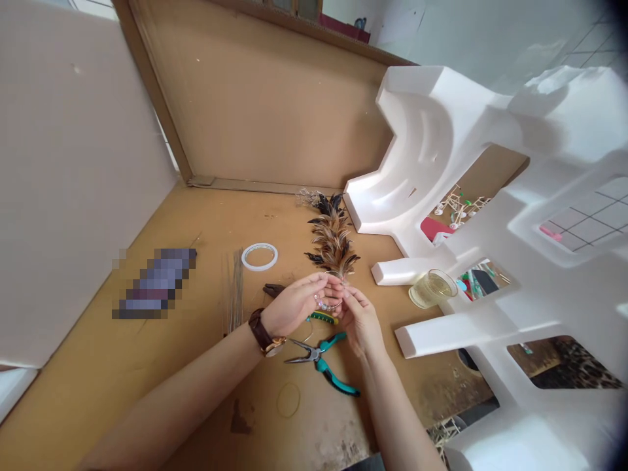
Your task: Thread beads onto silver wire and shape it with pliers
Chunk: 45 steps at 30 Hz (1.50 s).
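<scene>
Feathers [333,239] lie, long axis pointing away, beyond the beaded ring [324,306] that left hand [297,301] and right hand [360,317] grasp.

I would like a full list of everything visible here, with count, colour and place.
Beaded ring: 1, metallic with pale beads, centre
Feathers: one cluster, brown and black, behind the ring
Tape roll: 1, white, left of feathers
Thin wires: several, grey, near the tape
Long-nose pliers: 1, teal handles, between forearms
Tool handle: 1, green-yellow, beyond pliers
Thin loop: 1, yellowish, near side
Glass: 1, clear, right
Foam packaging: count unclear, white, right
Pixelated item: 1, purplish and dark, left
Cardboard panel: 1, brown, back
Table: 1, tan, underneath
Watch: 1, brown strap, left wrist
Left hand: 1, bare, at ring
Right hand: 1, bare, at ring
</scene>
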Motion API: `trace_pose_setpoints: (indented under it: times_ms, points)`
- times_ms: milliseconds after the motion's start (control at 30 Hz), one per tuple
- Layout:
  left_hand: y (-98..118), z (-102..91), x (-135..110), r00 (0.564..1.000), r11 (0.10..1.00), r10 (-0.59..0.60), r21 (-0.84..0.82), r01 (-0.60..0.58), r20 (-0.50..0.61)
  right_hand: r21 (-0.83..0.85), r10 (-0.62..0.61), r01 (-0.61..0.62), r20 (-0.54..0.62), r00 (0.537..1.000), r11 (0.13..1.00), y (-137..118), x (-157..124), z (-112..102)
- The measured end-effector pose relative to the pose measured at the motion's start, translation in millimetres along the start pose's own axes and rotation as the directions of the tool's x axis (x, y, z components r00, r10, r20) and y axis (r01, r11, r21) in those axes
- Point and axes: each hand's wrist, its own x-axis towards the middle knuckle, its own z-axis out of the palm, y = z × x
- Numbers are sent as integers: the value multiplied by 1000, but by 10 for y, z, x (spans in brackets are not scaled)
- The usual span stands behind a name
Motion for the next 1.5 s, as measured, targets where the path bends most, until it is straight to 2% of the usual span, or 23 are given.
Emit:
trace_pose_setpoints:
  times_ms: [67, 133, 167, 233, 400, 533, 600, 667, 733, 800, 867, 933, 1000, 1067, 1100, 1167, 1267, 1400, 1500]
  points:
    - [-55, -112, -74, 994, 980, 28, 198, -6, -107, -41, 8, -7, 33, 999, 999, 36, 99, -5]
    - [-139, -251, -190, 979, 929, 14, 365, 62, -202, -89, 46, -37, 93, 995, 995, 66, 169, 7]
    - [-192, -319, -255, 972, 914, -15, 392, 108, -233, -115, 69, -54, 127, 990, 992, 85, 185, 18]
    - [-303, -428, -374, 956, 923, -23, 360, 132, -293, -158, 110, -81, 186, 976, 984, 141, 174, 47]
    - [-462, -509, -478, 926, 964, 77, 264, 25, -369, -307, 150, -63, 269, 951, 950, 330, 52, 67]
    - [-462, -506, -458, 915, 964, 80, 264, 29, -394, -380, 125, -11, 274, 954, 925, 374, 40, 30]
    - [-464, -514, -456, 903, 964, 75, 262, 43, -423, -426, 58, 81, 303, 951, 901, 338, 25, 31]
    - [-469, -526, -456, 886, 965, 79, 258, 47, -456, -533, -39, 274, 411, 911, 801, 285, -18, 61]
    - [-470, -539, -449, 871, 968, 82, 248, 46, -484, -626, -77, 458, 537, 840, 631, 241, -76, 109]
    - [-464, -549, -438, 863, 970, 78, 240, 51, -500, -695, -35, 529, 590, 807, 487, 230, -120, 147]
    - [-455, -557, -427, 871, 968, 69, 245, 60, -486, -707, -41, 552, 599, 800, 443, 253, -131, 152]
    - [-447, -561, -425, 901, 967, 42, 245, 73, -431, -705, -97, 513, 540, 836, 490, 290, -109, 121]
    - [-444, -562, -430, 927, 970, 5, 229, 87, -375, -716, -113, 391, 404, 908, 578, 319, -72, 77]
    - [-446, -561, -437, 937, 970, -22, 219, 104, -350, -720, -54, 218, 244, 968, 659, 326, -34, 46]
    - [-447, -561, -439, 937, 969, -28, 220, 111, -348, -709, -9, 135, 178, 984, 693, 323, -17, 40]
    - [-445, -558, -443, 936, 968, -37, 221, 121, -351, -654, 78, -1, 90, 993, 757, 310, 11, 47]
    - [-437, -551, -445, 931, 965, -34, 229, 124, -362, -521, 184, -135, 42, 982, 843, 292, 36, 72]
    - [-436, -537, -450, 934, 959, -3, 265, 104, -357, -383, 252, -209, 65, 966, 900, 284, 51, 72]
    - [-446, -525, -464, 939, 942, 26, 324, 92, -343, -356, 260, -218, 75, 963, 909, 272, 56, 54]
